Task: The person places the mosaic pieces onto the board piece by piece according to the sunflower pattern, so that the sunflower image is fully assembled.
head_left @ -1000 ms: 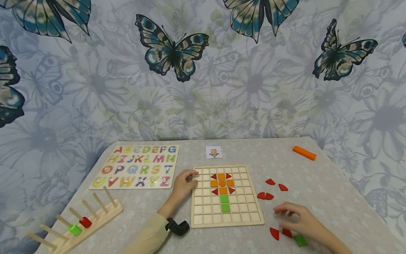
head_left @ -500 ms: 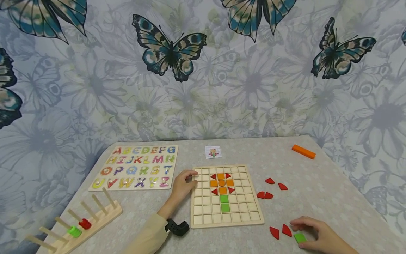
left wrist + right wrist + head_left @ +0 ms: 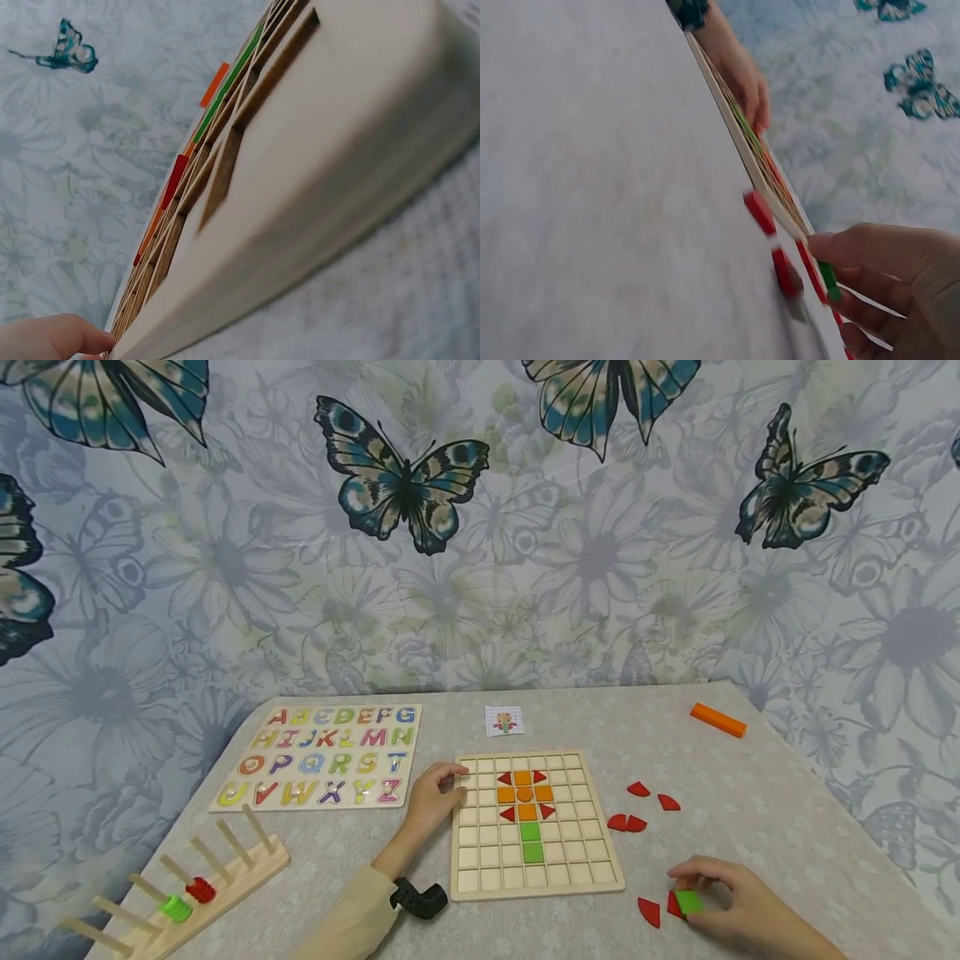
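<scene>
My right hand (image 3: 731,897) pinches a green square tile (image 3: 689,902) between thumb and fingers, over a red quarter-round piece (image 3: 673,906) that it partly covers. In the right wrist view the green tile (image 3: 829,280) shows between the fingertips. Another red piece (image 3: 649,912) lies just to the left. My left hand (image 3: 429,797) rests at the left edge of the wooden grid board (image 3: 480,881), thumb and forefinger touching the rim. On the board, orange tiles (image 3: 522,777), small red triangles (image 3: 540,777) and two green squares (image 3: 532,852) form a flower-like pattern.
Several red pieces (image 3: 637,789) lie right of the board. A pattern card (image 3: 505,721) sits behind it; an orange bar (image 3: 717,720) lies back right. To the left are an alphabet board (image 3: 322,752) and a peg rack (image 3: 217,893) with green and red beads.
My right hand has moved down to the green square tile, taken it and shifted it left over a red piece. The left hand has stayed at the board's edge.
</scene>
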A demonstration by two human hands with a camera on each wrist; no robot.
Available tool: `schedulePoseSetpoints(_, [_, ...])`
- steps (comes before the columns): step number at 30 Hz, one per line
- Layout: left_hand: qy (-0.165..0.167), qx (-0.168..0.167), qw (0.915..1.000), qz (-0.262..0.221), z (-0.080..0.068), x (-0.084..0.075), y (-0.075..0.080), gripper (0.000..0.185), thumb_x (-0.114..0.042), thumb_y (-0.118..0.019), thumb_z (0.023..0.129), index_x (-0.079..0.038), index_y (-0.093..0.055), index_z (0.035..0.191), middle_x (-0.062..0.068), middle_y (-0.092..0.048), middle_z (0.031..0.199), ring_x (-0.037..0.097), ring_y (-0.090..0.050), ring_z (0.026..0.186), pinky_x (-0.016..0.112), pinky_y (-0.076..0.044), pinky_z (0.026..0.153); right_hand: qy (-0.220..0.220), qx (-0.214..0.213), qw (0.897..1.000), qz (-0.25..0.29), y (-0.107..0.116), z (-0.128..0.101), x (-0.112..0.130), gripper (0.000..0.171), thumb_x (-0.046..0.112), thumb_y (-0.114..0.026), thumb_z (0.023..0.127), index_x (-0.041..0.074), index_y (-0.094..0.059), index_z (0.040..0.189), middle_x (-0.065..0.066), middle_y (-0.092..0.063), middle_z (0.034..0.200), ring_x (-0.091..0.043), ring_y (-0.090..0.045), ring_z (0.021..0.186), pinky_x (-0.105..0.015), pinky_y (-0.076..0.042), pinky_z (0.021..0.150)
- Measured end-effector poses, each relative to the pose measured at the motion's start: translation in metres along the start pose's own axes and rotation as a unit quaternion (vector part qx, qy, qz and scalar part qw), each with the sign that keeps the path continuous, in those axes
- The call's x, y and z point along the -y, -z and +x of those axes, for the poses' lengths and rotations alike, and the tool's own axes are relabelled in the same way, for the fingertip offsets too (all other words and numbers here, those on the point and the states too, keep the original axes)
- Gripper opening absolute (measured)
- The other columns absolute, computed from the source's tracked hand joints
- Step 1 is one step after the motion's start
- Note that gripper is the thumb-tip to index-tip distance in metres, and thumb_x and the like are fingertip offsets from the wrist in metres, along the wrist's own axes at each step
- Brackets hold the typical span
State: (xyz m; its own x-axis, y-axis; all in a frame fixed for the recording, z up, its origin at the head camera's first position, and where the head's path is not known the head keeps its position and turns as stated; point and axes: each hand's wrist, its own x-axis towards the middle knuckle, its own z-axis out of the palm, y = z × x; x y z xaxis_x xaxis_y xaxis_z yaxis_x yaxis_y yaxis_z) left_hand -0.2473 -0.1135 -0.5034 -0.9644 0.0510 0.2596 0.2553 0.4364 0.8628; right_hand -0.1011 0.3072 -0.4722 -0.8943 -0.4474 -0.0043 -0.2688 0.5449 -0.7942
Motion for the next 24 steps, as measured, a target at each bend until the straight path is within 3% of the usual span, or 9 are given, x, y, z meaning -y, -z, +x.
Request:
schedulePoseSetpoints(4, [-0.002, 0.004, 1.0000, -0.001, 0.001, 0.002, -0.001, 0.027, 0.000, -0.068, 0.077, -0.006, -0.071, 0.103, 0.008, -0.067, 0.108, 0.023, -0.060, 0.104, 0.034, -0.048, 0.091, 0.110, -0.057, 0.992, -0.035, -0.015, 0.025, 0.014, 0.037, 0.014, -0.076, 0.078, 0.002, -0.064, 0.111, -0.003, -0.069, 0.093, -0.003, -0.057, 0.082, -0.019, -0.048, 0.068])
schedulePoseSetpoints(5, [-0.004, 0.003, 1.0000, 0.000, 0.001, 0.002, -0.001, 0.027, 0.000, -0.068, 0.076, -0.006, -0.071, 0.102, 0.009, -0.067, 0.108, 0.024, -0.060, 0.104, 0.034, -0.048, 0.091, 0.119, -0.062, 0.990, -0.032, -0.020, 0.032, 0.017, 0.038, 0.014, -0.077, 0.077, 0.002, -0.064, 0.111, -0.004, -0.069, 0.093, -0.003, -0.057, 0.081, -0.019, -0.048, 0.068])
schedulePoseSetpoints(7, [-0.001, 0.002, 1.0000, 0.001, 0.001, 0.003, -0.001, 0.027, 0.000, -0.069, 0.076, -0.007, -0.071, 0.102, 0.008, -0.067, 0.108, 0.023, -0.060, 0.104, 0.034, -0.048, 0.091, 0.130, -0.067, 0.989, -0.025, -0.031, 0.045, 0.025, 0.039, 0.015, -0.077, 0.077, 0.003, -0.064, 0.111, -0.005, -0.069, 0.093, -0.004, -0.057, 0.082, -0.020, -0.049, 0.068])
schedulePoseSetpoints(13, [-0.001, 0.000, 1.0000, 0.001, 0.002, 0.002, 0.000, 0.026, 0.000, -0.069, 0.077, -0.008, -0.071, 0.102, 0.008, -0.067, 0.107, 0.023, -0.061, 0.104, 0.036, -0.048, 0.091, 0.094, -0.040, 0.995, 0.009, -0.064, 0.086, 0.049, 0.038, 0.020, -0.078, 0.076, 0.010, -0.065, 0.110, 0.001, -0.067, 0.095, -0.005, -0.055, 0.082, -0.020, -0.048, 0.071])
schedulePoseSetpoints(19, [0.009, -0.004, 0.9999, -0.001, 0.001, 0.001, 0.001, 0.026, 0.000, -0.069, 0.076, -0.007, -0.071, 0.101, 0.008, -0.067, 0.108, 0.023, -0.060, 0.105, 0.034, -0.047, 0.092, 0.139, -0.009, 0.990, 0.003, -0.096, 0.115, 0.062, 0.032, 0.013, -0.078, 0.074, 0.011, -0.068, 0.104, -0.001, -0.068, 0.095, -0.003, -0.055, 0.083, -0.020, -0.048, 0.073])
schedulePoseSetpoints(24, [0.006, 0.002, 1.0000, 0.001, 0.000, 0.000, 0.002, 0.026, 0.000, -0.069, 0.076, -0.006, -0.071, 0.101, 0.009, -0.067, 0.108, 0.023, -0.060, 0.104, 0.034, -0.047, 0.091, 0.177, -0.018, 0.984, -0.007, -0.108, 0.122, 0.066, 0.030, 0.013, -0.079, 0.074, 0.009, -0.068, 0.102, -0.003, -0.067, 0.095, -0.006, -0.055, 0.082, -0.019, -0.048, 0.072])
